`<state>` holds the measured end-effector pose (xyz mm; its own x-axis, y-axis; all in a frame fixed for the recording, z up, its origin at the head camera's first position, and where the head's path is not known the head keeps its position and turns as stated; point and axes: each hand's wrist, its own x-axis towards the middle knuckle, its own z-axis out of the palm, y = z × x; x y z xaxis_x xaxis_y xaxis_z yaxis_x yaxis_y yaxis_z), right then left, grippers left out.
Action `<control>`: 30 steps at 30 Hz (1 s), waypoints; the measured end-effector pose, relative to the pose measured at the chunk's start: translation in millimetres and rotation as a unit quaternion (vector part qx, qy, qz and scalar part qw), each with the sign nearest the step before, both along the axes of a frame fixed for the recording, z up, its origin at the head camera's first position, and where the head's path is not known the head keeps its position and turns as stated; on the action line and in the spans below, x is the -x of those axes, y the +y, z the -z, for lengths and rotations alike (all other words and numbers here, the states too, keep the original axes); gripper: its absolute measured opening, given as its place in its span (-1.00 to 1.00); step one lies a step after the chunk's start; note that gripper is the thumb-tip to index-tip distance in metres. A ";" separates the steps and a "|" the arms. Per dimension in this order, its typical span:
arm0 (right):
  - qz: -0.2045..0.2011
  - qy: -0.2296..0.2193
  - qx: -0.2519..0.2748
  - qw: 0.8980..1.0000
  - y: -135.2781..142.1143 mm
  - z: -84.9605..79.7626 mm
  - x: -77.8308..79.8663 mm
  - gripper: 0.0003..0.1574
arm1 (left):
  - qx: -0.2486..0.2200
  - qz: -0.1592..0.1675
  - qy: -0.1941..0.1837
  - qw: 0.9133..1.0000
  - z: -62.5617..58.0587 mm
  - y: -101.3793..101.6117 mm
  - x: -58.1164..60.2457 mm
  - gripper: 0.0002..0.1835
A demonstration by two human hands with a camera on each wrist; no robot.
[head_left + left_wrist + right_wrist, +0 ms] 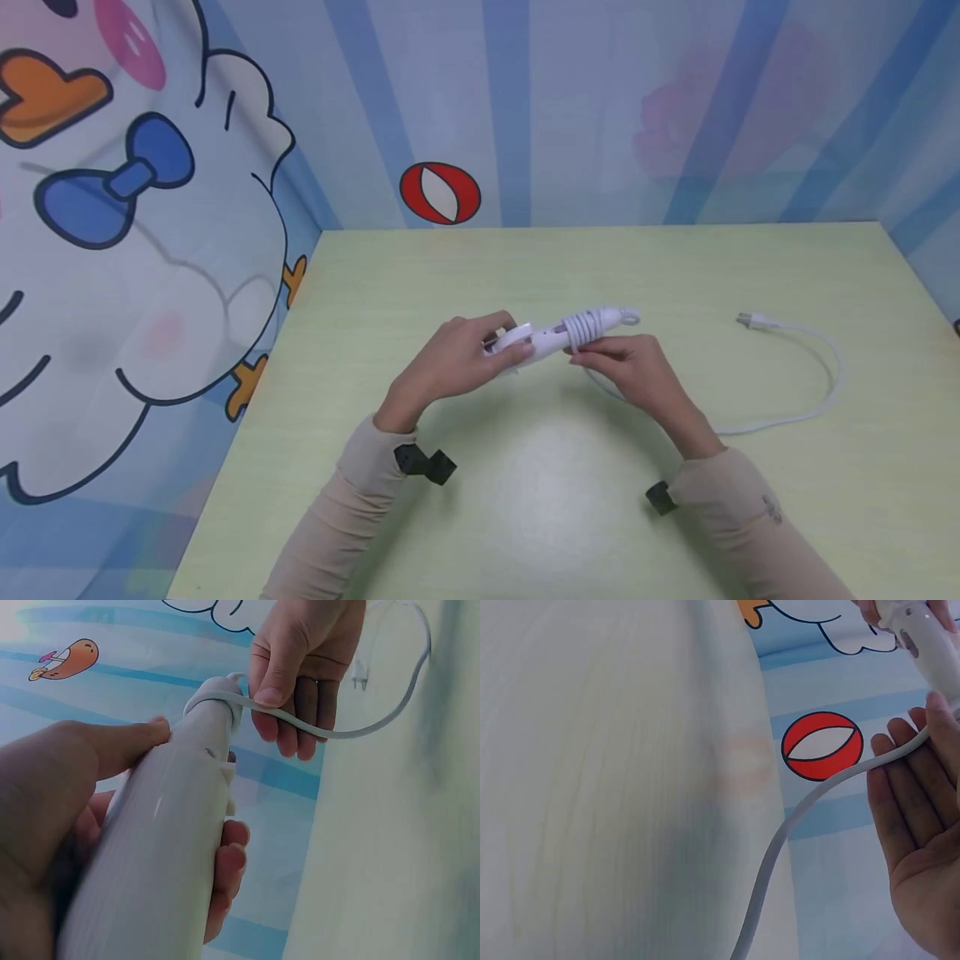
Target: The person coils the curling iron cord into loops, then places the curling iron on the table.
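A white hair curler is held above the table, tilted with its hanging-loop end up to the right. My left hand grips its body, thumb on the near side and fingers round the far side. Several turns of white cord are wound round the handle end. Close beside these turns, my right hand pinches the cord between thumb and fingers. In the right wrist view, the loose cord runs across the fingers and down. The left wrist view shows the smooth white body within the left palm.
Loose cord curves over the right part of the pale table, ending in a two-prong plug. Blue-striped wall stands along the back edge, and a printed cartoon panel borders the left side.
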<state>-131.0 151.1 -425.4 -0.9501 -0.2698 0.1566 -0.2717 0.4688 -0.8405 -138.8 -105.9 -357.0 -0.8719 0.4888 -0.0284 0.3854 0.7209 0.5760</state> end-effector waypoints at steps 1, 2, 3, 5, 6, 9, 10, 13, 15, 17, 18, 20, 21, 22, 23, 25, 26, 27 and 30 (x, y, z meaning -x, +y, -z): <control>-0.002 0.005 0.004 1.000 0.1 0.3 -0.3 -0.72 | -0.004 0.005 -0.005 1.000 -0.1 -0.7 0.1 -0.63; -0.003 0.010 0.008 1.000 0.2 0.6 -0.4 -0.73 | -0.007 0.010 -0.009 1.000 -0.3 -1.3 0.3 -0.64; -0.004 0.013 0.014 1.000 0.2 0.9 -0.6 -0.74 | -0.009 0.015 -0.011 1.000 -0.6 -1.8 0.4 -0.64; -0.004 0.022 0.025 0.999 -0.3 1.3 -1.2 -0.76 | -0.014 0.023 -0.017 0.999 -1.8 -2.8 0.7 -0.64; -0.003 0.028 0.031 0.999 -0.6 1.4 -1.6 -0.77 | -0.017 0.028 -0.019 0.999 -2.6 -3.3 0.7 -0.65; -0.004 0.047 0.047 0.998 -2.4 0.8 -2.6 -0.81 | -0.028 0.045 -0.027 0.998 -4.8 -5.3 0.6 -0.66; -0.006 0.054 0.050 0.997 -3.1 0.5 -3.0 -0.82 | -0.032 0.052 -0.031 0.998 -5.3 -5.9 0.6 -0.66; -0.012 0.068 0.055 0.996 -5.4 -0.2 -3.6 -0.80 | -0.040 0.071 -0.042 0.996 -5.8 -7.7 0.3 -0.68; -0.013 0.064 0.054 0.996 -6.6 -1.1 -4.7 -0.77 | -0.050 0.079 -0.049 0.994 -5.6 -8.4 0.1 -0.71; -0.001 0.046 0.047 0.998 -7.3 -2.6 -6.6 -0.78 | -0.062 0.088 -0.061 0.992 -5.8 -8.7 -0.7 -0.73; 0.009 0.035 0.037 0.999 -7.2 -3.7 -8.4 -0.78 | -0.067 0.096 -0.065 0.991 -5.7 -8.4 -1.1 -0.74; 0.025 0.021 -0.001 0.999 -6.6 -5.7 -11.8 -0.78 | -0.076 0.113 -0.072 0.988 -5.8 -7.7 -1.9 -0.75; 0.030 0.019 -0.021 0.999 -6.1 -6.6 -13.7 -0.77 | -0.077 0.122 -0.074 0.987 -6.0 -7.4 -2.3 -0.75; 0.039 0.020 -0.045 0.998 -5.4 -7.8 -15.9 -0.78 | -0.077 0.131 -0.077 0.985 -6.4 -7.3 -2.7 -0.74; 0.030 0.027 -0.054 0.998 -5.0 -8.6 -17.0 -0.77 | -0.075 0.139 -0.076 0.984 -6.7 -7.2 -3.0 -0.74; 0.002 0.059 -0.048 0.997 -5.0 -9.4 -17.1 -0.75 | -0.072 0.148 -0.076 0.983 -7.7 -7.4 -3.6 -0.74; -0.015 0.082 -0.042 0.996 -5.7 -9.8 -16.8 -0.72 | -0.070 0.151 -0.078 0.983 -8.4 -7.7 -3.9 -0.75; -0.030 0.106 -0.032 0.993 -6.7 -9.9 -16.1 -0.70 | -0.070 0.155 -0.079 0.982 -8.9 -8.1 -4.1 -0.75; -0.080 0.174 0.013 0.981 -10.6 -9.6 -12.6 -0.63 | -0.066 0.165 -0.087 0.980 -10.2 -8.7 -4.7 -0.77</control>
<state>-118.3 140.5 -415.8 -0.7841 -0.4022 0.4727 -0.6122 0.3763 -0.6954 -134.1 -114.6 -346.8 -0.6527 0.7533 -0.0809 0.4728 0.4885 0.7333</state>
